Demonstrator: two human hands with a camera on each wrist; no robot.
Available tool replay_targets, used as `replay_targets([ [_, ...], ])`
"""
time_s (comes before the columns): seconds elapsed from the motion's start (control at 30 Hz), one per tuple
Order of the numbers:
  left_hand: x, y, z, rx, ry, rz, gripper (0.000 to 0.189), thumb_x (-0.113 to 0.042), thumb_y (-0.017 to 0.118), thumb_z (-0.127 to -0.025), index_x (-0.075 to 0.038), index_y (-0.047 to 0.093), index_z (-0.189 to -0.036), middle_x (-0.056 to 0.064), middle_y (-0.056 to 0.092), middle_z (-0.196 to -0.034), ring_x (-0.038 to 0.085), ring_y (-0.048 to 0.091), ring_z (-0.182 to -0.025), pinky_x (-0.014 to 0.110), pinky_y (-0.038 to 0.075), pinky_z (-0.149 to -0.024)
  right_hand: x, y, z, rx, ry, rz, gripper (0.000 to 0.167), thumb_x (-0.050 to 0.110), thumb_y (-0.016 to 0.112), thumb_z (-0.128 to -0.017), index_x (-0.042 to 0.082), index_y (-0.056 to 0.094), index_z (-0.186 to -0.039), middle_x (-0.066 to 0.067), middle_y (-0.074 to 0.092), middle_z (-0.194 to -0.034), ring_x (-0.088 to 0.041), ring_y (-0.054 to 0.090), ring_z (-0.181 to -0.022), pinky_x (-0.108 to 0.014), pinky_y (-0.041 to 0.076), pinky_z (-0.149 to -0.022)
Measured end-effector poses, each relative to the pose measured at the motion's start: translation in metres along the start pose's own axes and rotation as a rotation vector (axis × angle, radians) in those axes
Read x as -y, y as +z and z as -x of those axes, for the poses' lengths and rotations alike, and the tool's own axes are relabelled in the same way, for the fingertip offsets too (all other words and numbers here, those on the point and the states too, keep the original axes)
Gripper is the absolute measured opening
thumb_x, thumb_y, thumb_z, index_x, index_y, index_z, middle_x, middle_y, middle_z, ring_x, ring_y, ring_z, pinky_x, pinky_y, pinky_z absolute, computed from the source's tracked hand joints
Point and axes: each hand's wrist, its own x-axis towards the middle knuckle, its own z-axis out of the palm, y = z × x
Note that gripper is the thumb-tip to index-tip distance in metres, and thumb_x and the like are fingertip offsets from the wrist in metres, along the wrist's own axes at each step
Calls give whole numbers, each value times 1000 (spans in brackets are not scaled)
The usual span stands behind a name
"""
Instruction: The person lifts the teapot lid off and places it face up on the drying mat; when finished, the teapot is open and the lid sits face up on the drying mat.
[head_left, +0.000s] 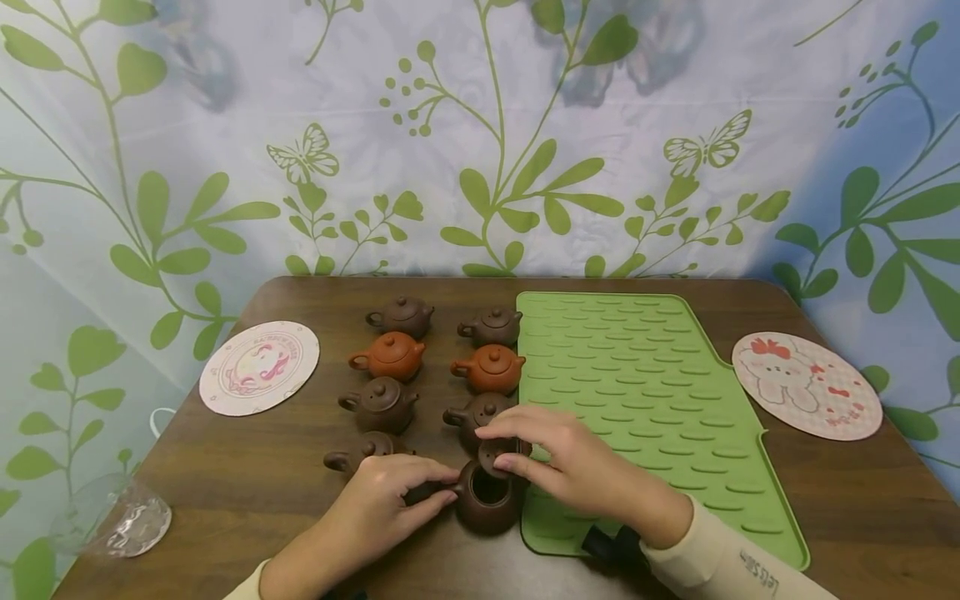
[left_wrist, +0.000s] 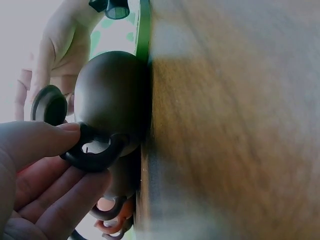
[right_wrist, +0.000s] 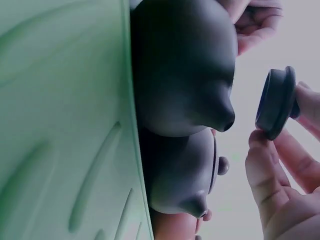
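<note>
A dark brown teapot (head_left: 486, 508) stands uncovered at the front of the right column, its round opening showing. My left hand (head_left: 386, 497) pinches that teapot's handle (left_wrist: 95, 156) between thumb and fingers. Just above and behind the opening, my right hand (head_left: 562, 454) holds the small dark lid (right_wrist: 276, 102), tilted and apart from the pot. In the right wrist view the pot's spout (right_wrist: 220, 112) points toward the lid side. Directly behind stands another dark teapot (head_left: 474, 417), partly covered by my right hand; its lid knob (right_wrist: 223, 165) shows in the right wrist view.
More lidded teapots stand in two columns, including orange ones (head_left: 392, 357) and dark ones (head_left: 379, 407). A green ridged mat (head_left: 630, 392) lies right of them. Round printed mats lie left (head_left: 258, 368) and right (head_left: 806, 386). A clear glass (head_left: 138, 521) lies at the left edge.
</note>
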Motion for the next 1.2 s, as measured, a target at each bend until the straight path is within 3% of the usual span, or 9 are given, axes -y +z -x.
replay_targets([
  [0.17,-1,0,-1,2,3,11,29,3,90,-80,-8,80,-105,-2,78,-100,7,73,-93,23,58,-80,-1,-5,2,16,102,-123,44,2,70,-102,15,67,-144,-3,60,-132,-13,61,-104,-33,56,-78],
  [0.4,0,1,0,-12,37,-4,31,3,90,-79,-8,80,-106,-2,78,-99,8,73,-91,23,58,-79,0,-9,6,26,258,-354,33,3,63,-106,17,72,-134,-7,55,-135,-21,60,-106,-34,56,-78],
  [0.63,1,2,-1,-17,48,1,30,4,89,-80,-8,80,-106,-1,78,-99,9,73,-92,25,58,-80,-4,-12,5,2,287,-689,29,-10,63,-101,-4,57,-128,-30,48,-132,-29,58,-115,-40,57,-91],
  [0.83,1,2,0,-22,46,-4,31,3,89,-80,-9,80,-107,-1,78,-100,10,74,-93,26,58,-81,-8,-22,5,-163,483,-629,27,-4,76,-96,-2,52,-111,-28,55,-127,-30,67,-99,-33,58,-77],
  [1.0,1,2,1,-24,51,-2,29,2,89,-81,-9,80,-107,-1,78,-100,10,74,-93,26,59,-81,-17,-37,8,-291,578,-575,27,-7,79,-92,-5,57,-109,-26,60,-127,-35,68,-105,-42,60,-85],
  [1.2,2,2,1,-27,58,-11,27,1,89,-82,-9,80,-106,-1,77,-99,9,73,-92,26,59,-80,-27,-47,12,-387,678,-532,28,-9,79,-89,-7,62,-111,-23,62,-127,-29,68,-104,-48,60,-85],
])
